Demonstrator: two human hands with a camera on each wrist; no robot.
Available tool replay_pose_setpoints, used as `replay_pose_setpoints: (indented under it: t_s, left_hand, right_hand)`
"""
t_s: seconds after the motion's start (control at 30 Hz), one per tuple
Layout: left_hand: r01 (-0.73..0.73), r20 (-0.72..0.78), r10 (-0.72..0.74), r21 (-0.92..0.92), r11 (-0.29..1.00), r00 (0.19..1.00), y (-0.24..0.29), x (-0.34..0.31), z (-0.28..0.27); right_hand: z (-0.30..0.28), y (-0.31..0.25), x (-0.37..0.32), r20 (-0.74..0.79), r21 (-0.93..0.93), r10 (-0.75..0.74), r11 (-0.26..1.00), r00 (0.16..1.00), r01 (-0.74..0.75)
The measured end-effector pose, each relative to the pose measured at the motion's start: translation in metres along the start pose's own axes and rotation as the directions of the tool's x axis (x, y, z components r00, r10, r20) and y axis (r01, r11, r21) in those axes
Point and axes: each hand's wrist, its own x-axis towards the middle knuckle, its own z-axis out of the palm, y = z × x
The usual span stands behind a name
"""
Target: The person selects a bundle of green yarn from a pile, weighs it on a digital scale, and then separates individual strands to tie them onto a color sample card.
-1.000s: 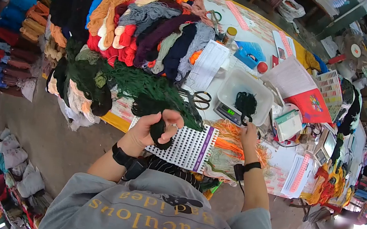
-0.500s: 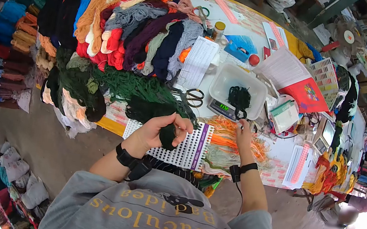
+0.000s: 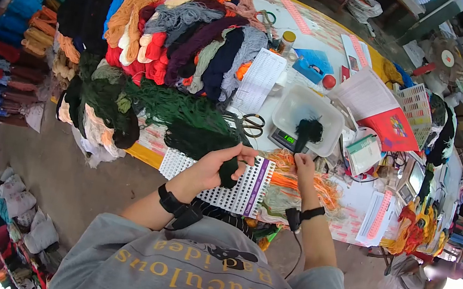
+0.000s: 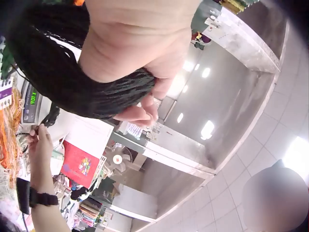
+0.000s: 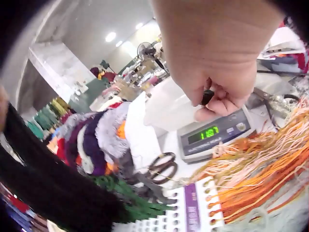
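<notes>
In the head view my left hand [image 3: 213, 170] grips a skein of very dark green yarn [image 3: 228, 172] in front of the pile. The skein looks nearly black in the left wrist view, its strands [image 4: 72, 82] looped through the curled hand. My right hand [image 3: 305, 168] pinches the near end of a dark yarn bundle [image 3: 309, 130]. That bundle stretches over the near rim of a white plastic tub [image 3: 287, 108], its far end inside. Under the tub is a digital scale [image 5: 217, 135] with a lit green display.
Orange yarn strands [image 3: 297, 180] and a white punched card [image 3: 225, 191] with a purple strip lie at the near edge. Black-handled scissors [image 3: 253, 125] rest left of the scale. Heaped skeins [image 3: 181, 37] fill the left; papers and a red folder [image 3: 390, 130] lie right.
My left hand has moved right with its skein, toward the right hand. My right hand has drawn the end of the dark bundle toward me, stretching it out. The scale's display has changed.
</notes>
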Motion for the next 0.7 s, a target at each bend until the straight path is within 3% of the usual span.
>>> replay_pose_setpoints:
  t_s: [0.03, 0.07, 0.13, 0.17, 0.27, 0.33, 0.4, 0.5, 0.57, 0.7]
  left_hand:
    - [0.03, -0.016, -0.029, 0.022, 0.999, 0.999, -0.004, 0.004, 0.001]
    - [0.027, -0.007, -0.027, 0.017, 0.999, 1.0, -0.01, 0.009, 0.001]
    - [0.103, -0.091, -0.085, 0.213, 0.972, 0.992, -0.022, 0.017, 0.002]
    - [0.122, -0.117, -0.09, 0.297, 0.947, 0.989, -0.025, 0.017, 0.012]
    - [0.232, -0.173, -0.185, 0.316, 0.92, 0.967, -0.04, 0.018, 0.026]
    - [0.198, -0.124, -0.168, 0.287, 0.937, 0.978, -0.046, 0.015, 0.036]
    - [0.019, -0.081, 0.014, 0.404, 0.915, 0.997, -0.049, 0.012, 0.041]
    - [0.01, -0.136, 0.045, 0.374, 0.927, 0.99, -0.048, 0.005, 0.046]
    - [-0.004, -0.157, 0.067, 0.373, 0.928, 0.985, -0.047, 0.0, 0.047]
    - [0.038, -0.211, 0.06, 0.429, 0.903, 0.976, -0.049, -0.008, 0.046]
  right_hand:
    - [0.004, -0.025, -0.018, 0.116, 0.221, 0.05, 0.972, 0.992, -0.075]
    - [0.009, -0.052, -0.038, 0.111, 0.213, 0.047, 0.975, 0.993, -0.07]
    - [0.02, -0.103, -0.083, 0.196, 0.474, 0.025, 0.873, 0.98, -0.117]
    - [0.021, -0.118, -0.101, 0.193, 0.467, 0.023, 0.877, 0.981, -0.113]
    - [0.027, -0.151, -0.146, 0.261, 0.476, -0.02, 0.872, 0.965, -0.111]
    - [0.033, -0.163, -0.166, 0.195, 0.392, -0.035, 0.919, 0.98, -0.045]
    - [0.032, -0.163, -0.175, 0.231, 0.37, -0.068, 0.929, 0.971, -0.023]
    - [0.037, -0.163, -0.184, 0.203, 0.365, -0.062, 0.931, 0.977, -0.017]
    - [0.039, -0.162, -0.188, 0.151, 0.459, -0.037, 0.888, 0.988, -0.037]
    - [0.042, -0.159, -0.192, 0.177, 0.479, -0.058, 0.877, 0.982, -0.035]
